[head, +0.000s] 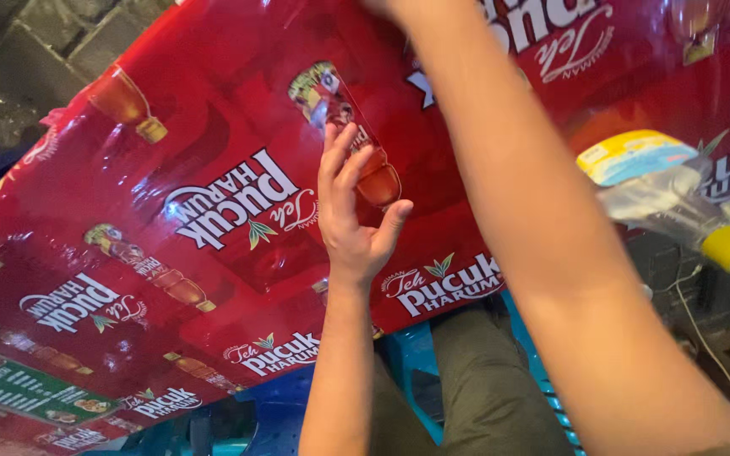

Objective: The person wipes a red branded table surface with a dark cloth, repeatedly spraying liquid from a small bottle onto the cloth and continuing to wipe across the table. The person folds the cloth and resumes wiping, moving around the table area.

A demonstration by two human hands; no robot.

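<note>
Left hand (350, 221) grip empty — red tablecloth (213, 127) beneath

Bare forearms, no sleeves, no rings on fingers (337, 156), olive-grey trousers (475, 371)

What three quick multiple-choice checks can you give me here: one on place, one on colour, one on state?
1. Where does the plastic bottle lie?
A. at the right edge of the red table cover
B. under the left hand
C. at the cover's far left corner

2. What colour is the bottle's cap?
A. red
B. yellow
C. white

3. How is the left hand?
A. open, holding nothing
B. clenched in a fist
C. gripping the bottle

Answers:
1 A, the bottle lies on its side at the right of the red table cover.
2 B, the cap shows plain yellow.
3 A, the fingers are spread above the cover with nothing between them.
</note>
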